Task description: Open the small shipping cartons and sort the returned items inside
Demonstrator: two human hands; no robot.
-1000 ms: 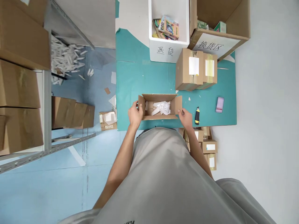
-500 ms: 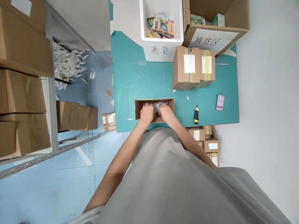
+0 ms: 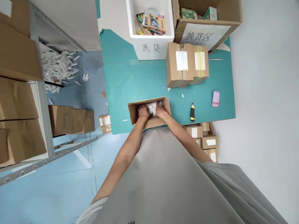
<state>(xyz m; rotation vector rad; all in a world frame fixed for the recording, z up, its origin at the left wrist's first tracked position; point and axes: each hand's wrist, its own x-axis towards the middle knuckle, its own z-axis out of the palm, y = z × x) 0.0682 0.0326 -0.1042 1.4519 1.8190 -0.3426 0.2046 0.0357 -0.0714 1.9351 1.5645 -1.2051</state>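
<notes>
Open box (image 3: 156, 123) near front edge of teal table (image 3: 133, 81), with crumpled paper (image 3: 151, 108) inside. To right, cutter (image 3: 192, 112). Farther back, taped boxes (image 3: 187, 76), white bin (image 3: 150, 55), big carton (image 3: 227, 11). At left, shelf (image 3: 45, 124), white scraps (image 3: 58, 67), blue floor (image 3: 58, 199). Dips left hand (image 3: 143, 112) and right hand (image 3: 160, 111) into box, beside paper; cannot tell grip of either, partly hidden. Cannot make out blurred pink item (image 3: 215, 98). Cut off at top: bin, carton.
</notes>
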